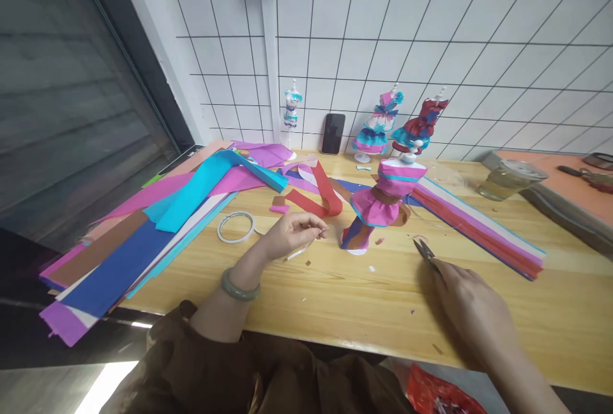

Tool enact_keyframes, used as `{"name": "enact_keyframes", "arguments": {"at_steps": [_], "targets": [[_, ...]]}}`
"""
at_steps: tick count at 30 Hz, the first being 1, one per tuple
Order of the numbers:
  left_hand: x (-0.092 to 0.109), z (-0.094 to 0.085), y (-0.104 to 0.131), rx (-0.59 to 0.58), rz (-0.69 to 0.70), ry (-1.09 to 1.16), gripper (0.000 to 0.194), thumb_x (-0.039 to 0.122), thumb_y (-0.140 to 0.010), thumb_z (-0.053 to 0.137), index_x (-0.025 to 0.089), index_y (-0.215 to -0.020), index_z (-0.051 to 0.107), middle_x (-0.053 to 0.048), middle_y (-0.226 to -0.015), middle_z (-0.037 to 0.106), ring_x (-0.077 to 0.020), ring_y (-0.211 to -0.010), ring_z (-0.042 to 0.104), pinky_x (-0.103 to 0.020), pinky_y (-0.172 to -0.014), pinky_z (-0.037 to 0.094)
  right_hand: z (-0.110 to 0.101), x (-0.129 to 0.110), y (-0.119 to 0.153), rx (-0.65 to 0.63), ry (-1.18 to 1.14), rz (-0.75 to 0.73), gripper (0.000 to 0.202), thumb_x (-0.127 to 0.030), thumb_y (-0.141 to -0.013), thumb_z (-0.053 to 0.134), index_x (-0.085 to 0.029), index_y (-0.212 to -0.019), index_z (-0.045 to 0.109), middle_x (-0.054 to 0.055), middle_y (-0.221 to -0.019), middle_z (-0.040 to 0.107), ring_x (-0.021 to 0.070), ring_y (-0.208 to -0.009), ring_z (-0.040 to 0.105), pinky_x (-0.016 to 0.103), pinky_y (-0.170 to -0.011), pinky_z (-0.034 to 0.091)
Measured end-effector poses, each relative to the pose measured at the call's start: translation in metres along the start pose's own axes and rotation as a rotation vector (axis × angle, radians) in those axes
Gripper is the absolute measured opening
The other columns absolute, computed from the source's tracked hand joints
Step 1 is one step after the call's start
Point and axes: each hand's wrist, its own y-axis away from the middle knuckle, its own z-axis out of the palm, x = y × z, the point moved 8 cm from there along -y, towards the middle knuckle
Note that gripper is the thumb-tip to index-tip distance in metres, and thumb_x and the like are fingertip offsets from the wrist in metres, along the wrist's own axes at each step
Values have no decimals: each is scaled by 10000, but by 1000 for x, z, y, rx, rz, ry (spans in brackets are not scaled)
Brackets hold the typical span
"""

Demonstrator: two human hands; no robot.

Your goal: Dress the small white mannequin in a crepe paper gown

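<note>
My left hand is closed in a pinch, with a thin white strip trailing beneath the fingertips. A roll of double-sided tape lies flat beside that wrist. In my right hand is a pair of scissors, blade tips close to the tabletop. Between the two hands stands a small mannequin in a pink paper dress with blue trim and a brown waist. Its base is wrapped in blue, brown and pink pieces. Neither hand touches it.
Crepe paper strips are heaped at left, with more strips at right. Dressed mannequins and a phone stand by the tiled wall. A cup of liquid sits at right. Scraps dot the table.
</note>
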Motion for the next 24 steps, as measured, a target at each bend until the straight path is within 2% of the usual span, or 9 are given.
{"name": "enact_keyframes", "arguments": {"at_steps": [5, 7, 9, 11, 13, 14, 16, 20, 24], "targets": [[-1, -1, -2, -11, 29, 32, 225, 193, -715, 650, 117, -926, 671, -81, -869, 670, -144, -792, 606, -267, -701, 493, 5, 16, 2, -43, -39, 113, 361, -216, -898, 294, -139, -1082, 595, 143, -933, 710, 293, -805, 668, 361, -635, 478], [-2, -1, -3, -8, 15, 39, 251, 181, -708, 651, 113, -949, 669, -79, -865, 660, -143, -786, 604, -265, -684, 503, 7, 24, 4, -32, -161, 173, 374, -267, -890, 307, -138, -1065, 612, 154, -948, 715, 296, -800, 678, 367, -640, 491], [-4, -1, -3, -13, 7, 56, 269, 190, -717, 650, 110, -974, 661, -77, -857, 650, -140, -768, 604, -262, -659, 513, 5, 22, 10, -19, -363, 199, 363, -342, -868, 360, -153, -1022, 630, 137, -911, 724, 280, -777, 683, 349, -636, 504], [-5, 0, -3, -26, 5, 76, 285, 213, -733, 649, 109, -999, 648, -72, -841, 641, -135, -742, 606, -257, -632, 519, -2, 7, 17, -42, -600, 199, 354, -416, -846, 414, -171, -972, 638, 103, -812, 722, 241, -701, 674, 302, -580, 503], [-6, 2, -3, -42, 0, 90, 297, 235, -753, 647, 109, -1021, 631, -63, -814, 634, -127, -706, 609, -252, -609, 521, -13, -20, 21, -104, -807, 188, 399, -504, -854, 421, -180, -947, 635, 72, -723, 695, 204, -617, 640, 265, -505, 477], [-7, 2, -3, -48, -4, 94, 301, 244, -762, 645, 108, -1030, 622, -58, -799, 632, -123, -689, 609, -249, -599, 520, -20, -35, 22, -116, -882, 175, 410, -531, -855, 423, -182, -911, 630, 67, -717, 686, 196, -614, 629, 255, -492, 468], [-7, 2, -3, -59, -14, 98, 309, 257, -773, 646, 104, -1038, 609, -52, -776, 628, -120, -664, 610, -246, -585, 518, -33, -71, 18, -181, -1004, 93, 398, -536, -868, 430, -185, -891, 615, 68, -779, 681, 194, -713, 635, 248, -569, 489], [-9, 3, -2, -74, -32, 90, 323, 276, -782, 649, 95, -1045, 597, -55, -763, 631, -121, -653, 611, -245, -574, 516, -43, -121, -2, -205, -1086, -60, 371, -504, -903, 412, -181, -954, 587, 51, -825, 646, 164, -736, 598, 241, -651, 480], [-7, 4, -1, -77, -38, 93, 352, 282, -785, 648, 95, -1077, 588, -54, -756, 636, -126, -648, 612, -260, -581, 519, -38, -145, -21, -185, -1059, -106, 405, -506, -910, 396, -163, -1026, 579, 54, -820, 648, 171, -721, 593, 254, -632, 463]]}}
